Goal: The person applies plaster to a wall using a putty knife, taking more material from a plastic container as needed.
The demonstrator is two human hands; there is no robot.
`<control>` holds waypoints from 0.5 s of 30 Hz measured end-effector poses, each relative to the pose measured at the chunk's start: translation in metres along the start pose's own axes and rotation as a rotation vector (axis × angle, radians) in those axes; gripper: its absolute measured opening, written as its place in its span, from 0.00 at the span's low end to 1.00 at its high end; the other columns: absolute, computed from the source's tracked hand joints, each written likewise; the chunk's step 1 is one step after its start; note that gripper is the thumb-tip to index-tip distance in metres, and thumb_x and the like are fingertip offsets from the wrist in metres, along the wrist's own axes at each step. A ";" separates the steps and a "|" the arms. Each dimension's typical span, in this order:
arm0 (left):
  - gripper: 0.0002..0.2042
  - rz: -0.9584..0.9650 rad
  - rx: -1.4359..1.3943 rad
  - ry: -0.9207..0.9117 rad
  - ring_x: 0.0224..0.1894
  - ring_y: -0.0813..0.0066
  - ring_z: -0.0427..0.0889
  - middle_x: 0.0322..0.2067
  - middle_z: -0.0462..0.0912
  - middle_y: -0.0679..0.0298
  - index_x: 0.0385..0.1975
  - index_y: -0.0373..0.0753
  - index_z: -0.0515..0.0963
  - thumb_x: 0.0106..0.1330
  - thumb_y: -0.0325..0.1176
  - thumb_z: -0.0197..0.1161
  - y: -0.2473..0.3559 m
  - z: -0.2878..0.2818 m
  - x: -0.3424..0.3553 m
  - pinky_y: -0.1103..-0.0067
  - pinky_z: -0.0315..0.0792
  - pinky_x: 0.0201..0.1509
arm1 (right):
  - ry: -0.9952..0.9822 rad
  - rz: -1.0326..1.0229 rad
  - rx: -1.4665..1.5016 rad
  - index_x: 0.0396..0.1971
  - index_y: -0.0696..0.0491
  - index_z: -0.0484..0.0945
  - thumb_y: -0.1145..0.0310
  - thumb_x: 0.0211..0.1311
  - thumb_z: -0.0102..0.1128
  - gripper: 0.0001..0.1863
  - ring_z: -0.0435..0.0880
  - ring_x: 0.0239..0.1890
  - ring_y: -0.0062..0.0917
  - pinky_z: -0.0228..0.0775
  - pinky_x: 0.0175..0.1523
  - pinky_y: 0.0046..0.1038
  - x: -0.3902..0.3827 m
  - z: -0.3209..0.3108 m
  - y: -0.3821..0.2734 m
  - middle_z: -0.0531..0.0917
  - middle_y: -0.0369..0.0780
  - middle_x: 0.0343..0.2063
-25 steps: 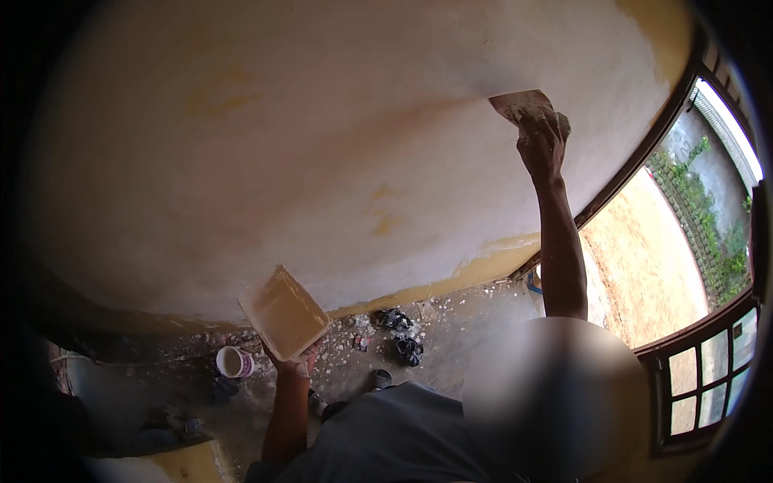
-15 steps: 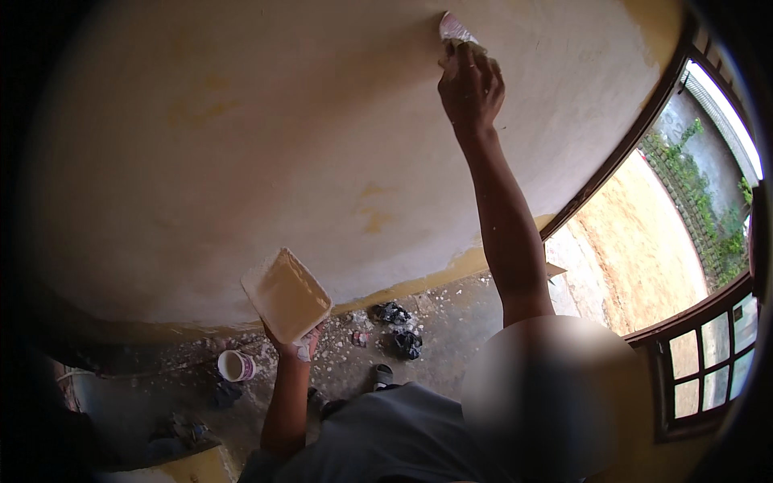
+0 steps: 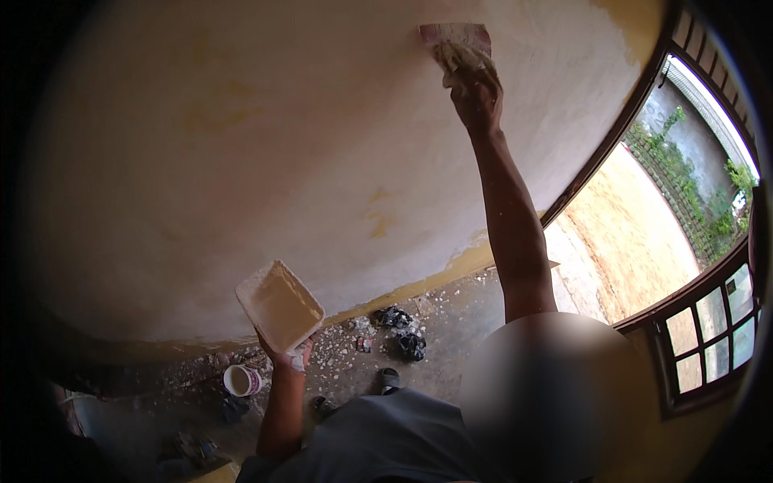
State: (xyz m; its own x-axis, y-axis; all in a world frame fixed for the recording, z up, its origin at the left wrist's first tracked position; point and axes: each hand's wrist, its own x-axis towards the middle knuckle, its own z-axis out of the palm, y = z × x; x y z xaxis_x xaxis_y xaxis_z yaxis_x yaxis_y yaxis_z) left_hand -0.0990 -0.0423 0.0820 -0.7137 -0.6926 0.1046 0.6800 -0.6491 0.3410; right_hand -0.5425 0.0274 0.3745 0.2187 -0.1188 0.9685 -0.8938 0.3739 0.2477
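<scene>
My right hand [image 3: 475,84] is raised high and grips a flat putty blade [image 3: 455,35], pressed against the pale plastered wall [image 3: 266,153] near the top of the view. Down low, my left hand [image 3: 286,354] holds a square board [image 3: 279,307] smeared with pale putty, tilted and kept just off the wall. Patches of yellow show through the white coat on the wall.
A small white cup [image 3: 241,380] stands on the debris-strewn floor [image 3: 451,322] below the wall. Dark rags [image 3: 403,334] lie by the yellow skirting. An open doorway [image 3: 636,225] and a paned window [image 3: 708,330] are at the right.
My right hand has swept the blade from the right up and leftward across the wall, then settled near the top. The board in my left hand has hardly moved.
</scene>
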 end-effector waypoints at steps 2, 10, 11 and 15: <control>0.29 -0.019 0.011 -0.169 0.46 0.56 0.84 0.52 0.78 0.56 0.62 0.44 0.65 0.68 0.57 0.48 0.009 -0.021 0.003 0.60 0.84 0.32 | -0.218 -0.048 0.011 0.47 0.42 0.81 0.79 0.46 0.64 0.25 0.79 0.53 0.35 0.74 0.57 0.34 -0.092 -0.010 -0.017 0.82 0.36 0.48; 0.29 0.057 -0.015 0.156 0.49 0.57 0.82 0.54 0.77 0.59 0.63 0.45 0.64 0.69 0.56 0.47 0.016 -0.021 0.005 0.56 0.83 0.38 | 0.217 0.081 -0.139 0.41 0.46 0.84 0.75 0.57 0.59 0.13 0.85 0.43 0.32 0.77 0.49 0.31 0.068 -0.047 0.043 0.86 0.37 0.41; 0.29 0.071 -0.013 0.174 0.50 0.57 0.82 0.54 0.77 0.59 0.64 0.45 0.64 0.69 0.56 0.47 0.017 -0.022 0.006 0.55 0.83 0.39 | 0.248 0.067 -0.112 0.40 0.50 0.83 0.75 0.56 0.59 0.12 0.84 0.42 0.38 0.76 0.47 0.35 0.097 -0.044 0.036 0.85 0.41 0.39; 0.29 0.003 -0.004 0.079 0.52 0.57 0.80 0.54 0.77 0.60 0.64 0.45 0.63 0.69 0.56 0.47 0.004 0.002 0.014 0.55 0.81 0.47 | 0.108 0.133 -0.015 0.39 0.55 0.81 0.73 0.57 0.59 0.10 0.82 0.40 0.45 0.75 0.43 0.39 0.126 -0.024 0.018 0.83 0.48 0.36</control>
State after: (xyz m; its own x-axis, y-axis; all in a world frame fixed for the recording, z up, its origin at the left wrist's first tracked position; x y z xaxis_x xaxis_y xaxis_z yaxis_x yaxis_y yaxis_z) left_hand -0.1066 -0.0546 0.0866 -0.6962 -0.7171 0.0320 0.6829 -0.6479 0.3374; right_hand -0.5218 0.0412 0.5017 0.1406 0.0321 0.9896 -0.9120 0.3933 0.1168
